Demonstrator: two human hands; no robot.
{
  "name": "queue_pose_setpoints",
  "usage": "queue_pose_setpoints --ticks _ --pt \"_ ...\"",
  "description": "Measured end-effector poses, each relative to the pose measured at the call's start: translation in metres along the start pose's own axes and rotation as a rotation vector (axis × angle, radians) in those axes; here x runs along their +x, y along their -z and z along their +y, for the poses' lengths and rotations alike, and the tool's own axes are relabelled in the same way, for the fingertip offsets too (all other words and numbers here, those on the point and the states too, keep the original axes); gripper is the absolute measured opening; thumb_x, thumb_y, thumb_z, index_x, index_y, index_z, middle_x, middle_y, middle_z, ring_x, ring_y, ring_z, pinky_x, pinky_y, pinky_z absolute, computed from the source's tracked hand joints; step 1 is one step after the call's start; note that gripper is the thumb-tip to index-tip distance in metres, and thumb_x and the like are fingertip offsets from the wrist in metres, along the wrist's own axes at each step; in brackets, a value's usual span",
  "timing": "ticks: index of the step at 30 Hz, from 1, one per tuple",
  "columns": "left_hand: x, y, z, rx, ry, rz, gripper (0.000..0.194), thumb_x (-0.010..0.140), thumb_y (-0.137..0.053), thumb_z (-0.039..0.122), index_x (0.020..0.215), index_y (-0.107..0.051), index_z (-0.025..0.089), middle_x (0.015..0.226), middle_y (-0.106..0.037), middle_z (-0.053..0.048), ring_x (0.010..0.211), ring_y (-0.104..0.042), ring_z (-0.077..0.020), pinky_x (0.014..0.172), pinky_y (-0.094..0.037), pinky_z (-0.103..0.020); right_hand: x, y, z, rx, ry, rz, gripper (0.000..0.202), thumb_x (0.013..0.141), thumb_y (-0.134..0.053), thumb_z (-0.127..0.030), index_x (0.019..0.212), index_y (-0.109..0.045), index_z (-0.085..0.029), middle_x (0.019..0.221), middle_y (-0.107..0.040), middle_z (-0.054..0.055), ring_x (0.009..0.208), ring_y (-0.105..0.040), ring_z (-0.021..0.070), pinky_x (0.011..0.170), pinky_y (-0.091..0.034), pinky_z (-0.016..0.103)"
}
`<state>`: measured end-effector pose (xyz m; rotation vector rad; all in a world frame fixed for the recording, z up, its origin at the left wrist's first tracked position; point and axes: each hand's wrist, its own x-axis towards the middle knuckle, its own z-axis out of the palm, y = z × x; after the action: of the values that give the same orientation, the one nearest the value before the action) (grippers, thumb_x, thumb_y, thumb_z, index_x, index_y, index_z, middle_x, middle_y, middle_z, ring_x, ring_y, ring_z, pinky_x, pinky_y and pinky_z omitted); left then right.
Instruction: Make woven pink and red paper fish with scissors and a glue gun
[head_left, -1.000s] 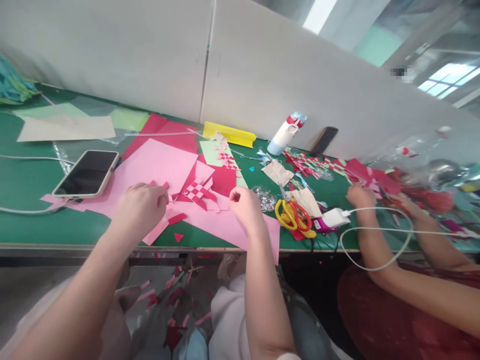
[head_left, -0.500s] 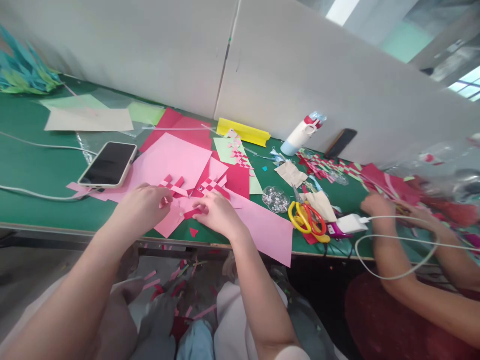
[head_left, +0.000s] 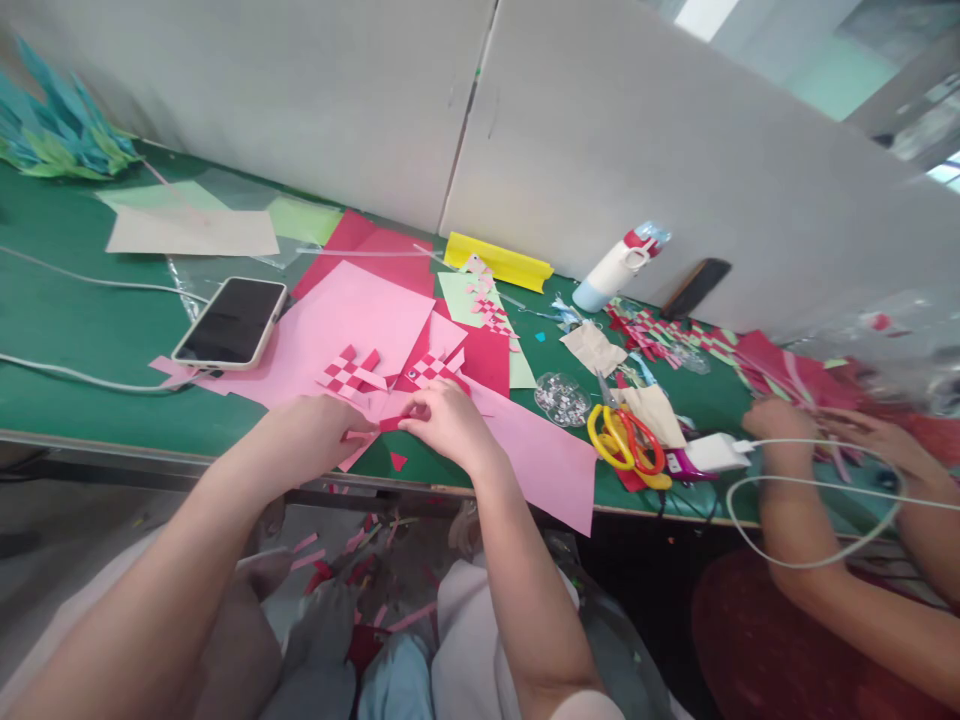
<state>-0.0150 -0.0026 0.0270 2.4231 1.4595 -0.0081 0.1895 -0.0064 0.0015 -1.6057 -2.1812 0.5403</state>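
Against a pale partition [head_left: 300, 120], cut paper crowds a green desk [head_left: 82, 405] as a person works a small red paper strip [head_left: 388, 425] just above its front edge. With the strip as the centre of the clock, the right hand [head_left: 446, 420] comes in from three, thumb and forefinger pinching the strip's near end. The left hand [head_left: 319, 432] arrives from nine; half a second ago it stood well apart and has now closed in until its bent fingertips are just beside the strip. Whether they grip it cannot be told. A second ago the strip lay loose; the change suggests single-handed pickup has given way to two-handed handling of this one piece.

Two checkered woven pieces lie nearby, one at eleven o'clock [head_left: 349, 375], the other, bearing an eye, at one [head_left: 430, 371], partly behind the right hand. A red scrap [head_left: 398, 461] sits at six, a phone [head_left: 231, 325] at ten, scissors [head_left: 626, 445] at three. Farther out at three, a co-worker's hands [head_left: 776, 422] handle paper, blurred.
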Motion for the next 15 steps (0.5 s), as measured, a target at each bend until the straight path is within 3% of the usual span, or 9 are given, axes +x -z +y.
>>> queue_pose_setpoints --ticks 2,5,6,11,15 --pt "-0.005 0.005 0.002 -0.051 -0.067 -0.082 0.029 0.084 -0.049 0.033 0.066 -0.071 0.024 0.065 -0.07 -0.003 0.053 -0.057 -0.0169 0.052 -0.035 -0.027 0.0 -0.001 0.002 -0.011 0.003 0.011 0.008 0.077 -0.077 -0.024 0.081 -0.074 -0.017 0.08 -0.062 0.004 0.088 -0.054 0.0192 0.079 -0.043 0.03" --pt "-0.01 0.015 0.005 -0.226 -0.171 -0.403 0.029 0.082 -0.048 0.025 0.084 -0.076 0.031 0.067 -0.071 0.003 0.055 -0.06 -0.0135 0.054 -0.039 -0.022 0.001 -0.002 0.004 -0.023 0.023 0.018 0.006 0.078 -0.076 -0.023 0.08 -0.074 -0.017 0.081 -0.063 0.004 0.088 -0.054 0.0189 0.08 -0.042 0.03" --pt "-0.011 0.017 0.006 -0.245 -0.175 -0.457 0.03 0.082 -0.048 0.026 0.089 -0.077 0.032 0.065 -0.07 0.004 0.054 -0.06 -0.0131 0.054 -0.039 -0.022 0.001 -0.003 0.005 -0.022 0.031 0.019 0.006 0.078 -0.076 -0.023 0.08 -0.073 -0.017 0.081 -0.063 0.004 0.087 -0.054 0.0186 0.079 -0.042 0.03" --pt "-0.008 0.017 0.005 -0.162 -0.158 -0.323 0.039 0.082 -0.05 0.027 0.115 -0.071 0.03 0.088 -0.075 0.0 0.065 -0.063 -0.0152 0.058 -0.042 -0.023 0.001 -0.002 0.005 0.007 0.034 0.01 0.005 0.079 -0.075 -0.022 0.081 -0.073 -0.018 0.077 -0.064 0.003 0.082 -0.053 0.0165 0.074 -0.041 0.028" --pt "-0.007 0.011 0.008 -0.19 -0.22 -0.331 0.04 0.084 -0.048 0.027 0.119 -0.068 0.032 0.102 -0.075 0.001 0.075 -0.067 -0.0155 0.067 -0.045 -0.023 0.0 0.001 0.001 -0.005 0.009 -0.017 0.005 0.079 -0.075 -0.022 0.082 -0.074 -0.018 0.075 -0.064 0.003 0.078 -0.054 0.0159 0.073 -0.041 0.027"
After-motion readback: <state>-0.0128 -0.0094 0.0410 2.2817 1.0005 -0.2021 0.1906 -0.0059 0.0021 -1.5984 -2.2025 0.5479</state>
